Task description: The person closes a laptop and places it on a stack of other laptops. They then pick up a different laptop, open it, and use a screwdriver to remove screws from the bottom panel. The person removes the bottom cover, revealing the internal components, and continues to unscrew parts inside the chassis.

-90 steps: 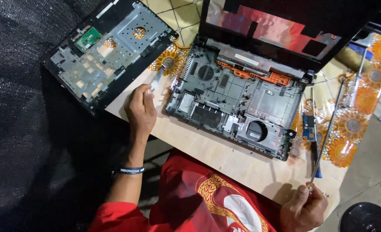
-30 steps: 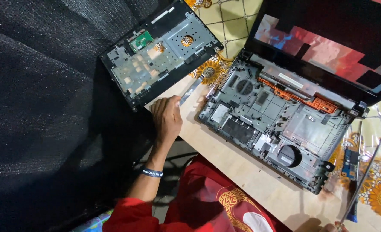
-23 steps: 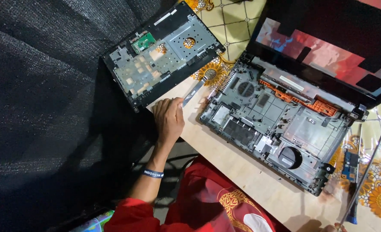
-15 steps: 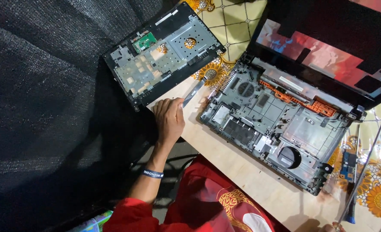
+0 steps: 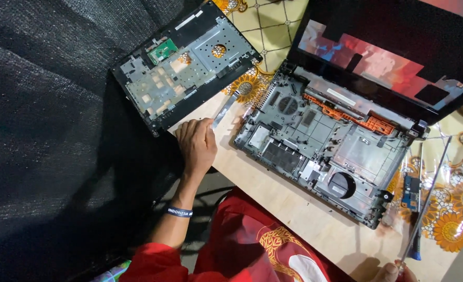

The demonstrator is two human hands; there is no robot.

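Note:
My left hand (image 5: 196,143) rests palm down on the pale wooden tabletop (image 5: 294,209), and its fingertips touch the lower end of a thin grey metal strip (image 5: 224,108). Just beyond the hand lies a removed laptop top cover (image 5: 184,68), underside up, with a small green board. To the right stands the opened laptop base (image 5: 320,146) with bare plastic frame, orange parts and a round fan recess, its screen (image 5: 388,57) tilted back. Only part of my right hand (image 5: 390,272) shows at the bottom edge, beside the end of a long thin screwdriver (image 5: 427,201).
A black mesh cloth (image 5: 49,130) fills the left side beyond the table edge. A sunflower-patterned cloth (image 5: 450,209) covers the right and far table, with a small blue circuit board (image 5: 412,190) on it. My red garment (image 5: 252,245) is at the near edge.
The view has swung left, so the laptop sits further right in frame. My left hand stays by the metal strip. My right hand has slid almost out of view.

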